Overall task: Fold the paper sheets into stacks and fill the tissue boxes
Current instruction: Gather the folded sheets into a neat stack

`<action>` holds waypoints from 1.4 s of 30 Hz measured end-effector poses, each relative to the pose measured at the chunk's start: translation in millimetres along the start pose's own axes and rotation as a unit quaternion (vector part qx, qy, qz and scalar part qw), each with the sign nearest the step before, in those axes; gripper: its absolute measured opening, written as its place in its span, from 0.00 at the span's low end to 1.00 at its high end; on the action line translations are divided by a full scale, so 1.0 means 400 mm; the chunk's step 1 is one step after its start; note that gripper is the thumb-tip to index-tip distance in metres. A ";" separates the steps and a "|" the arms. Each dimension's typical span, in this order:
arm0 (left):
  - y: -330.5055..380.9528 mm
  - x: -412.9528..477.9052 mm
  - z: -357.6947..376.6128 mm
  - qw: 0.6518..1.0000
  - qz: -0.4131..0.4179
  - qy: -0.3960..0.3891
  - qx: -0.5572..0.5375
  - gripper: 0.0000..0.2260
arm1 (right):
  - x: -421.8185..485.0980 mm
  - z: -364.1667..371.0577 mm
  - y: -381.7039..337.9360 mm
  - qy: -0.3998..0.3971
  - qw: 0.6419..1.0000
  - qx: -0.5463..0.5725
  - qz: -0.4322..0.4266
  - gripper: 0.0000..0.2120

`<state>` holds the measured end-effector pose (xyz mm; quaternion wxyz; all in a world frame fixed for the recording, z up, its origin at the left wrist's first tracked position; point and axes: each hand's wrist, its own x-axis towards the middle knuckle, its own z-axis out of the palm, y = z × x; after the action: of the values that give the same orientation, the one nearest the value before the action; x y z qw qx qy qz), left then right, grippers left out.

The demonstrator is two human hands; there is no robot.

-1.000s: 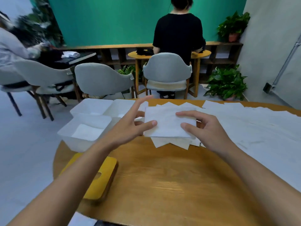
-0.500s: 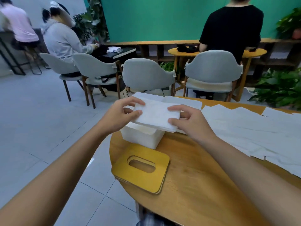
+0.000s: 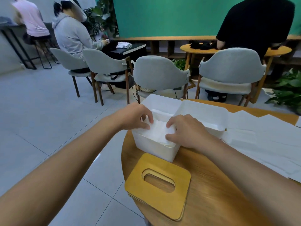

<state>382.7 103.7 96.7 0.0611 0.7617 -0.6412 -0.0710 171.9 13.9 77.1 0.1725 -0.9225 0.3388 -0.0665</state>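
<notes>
Head view: the left hand (image 3: 135, 116) has its fingers curled down over the left edge of the stack (image 3: 158, 130), with the thumb against its near side, pinching the paper. The right hand (image 3: 185, 131) grips the opposite edge in the same way, with the forefinger on top and the thumb at the near corner. Between the two hands the stack sits inside the box (image 3: 154, 150), between its walls. Half a second ago both hands held it in the air above the rim, and a second ago it lay over the sheets (image 3: 260, 137). Both hands have come down with it, and their fingertips are now inside the box. Beyond the left hand's fingers stands a far box (image 3: 162, 101). Beyond the right hand is a side box (image 3: 204, 111), touching the far box. Below the right wrist, nearer the person, the lid (image 3: 158, 182) lies flat on the table (image 3: 211, 198). Out past the right forearm the sheets spread over the table
</notes>
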 end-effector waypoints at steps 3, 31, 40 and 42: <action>0.003 0.011 0.011 0.999 0.012 -0.018 0.049 0.11 | 0.004 -0.005 -0.011 -0.012 0.999 -0.046 0.000 0.22; 0.219 0.004 -0.036 0.990 0.121 0.061 -0.050 0.31 | -0.197 -0.073 0.181 0.170 0.980 0.106 -0.007 0.24; 0.533 0.125 0.095 0.977 0.191 0.029 -0.094 0.19 | -0.367 -0.110 0.471 0.194 0.970 0.126 0.072 0.20; 0.588 0.162 0.143 0.977 0.197 0.020 -0.083 0.19 | -0.399 -0.113 0.531 0.200 0.966 0.136 0.087 0.18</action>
<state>155.2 -0.4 81.7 0.1492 0.6143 -0.7690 -0.0951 -88.4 -45.9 41.0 0.2304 -0.8250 0.4334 -0.2800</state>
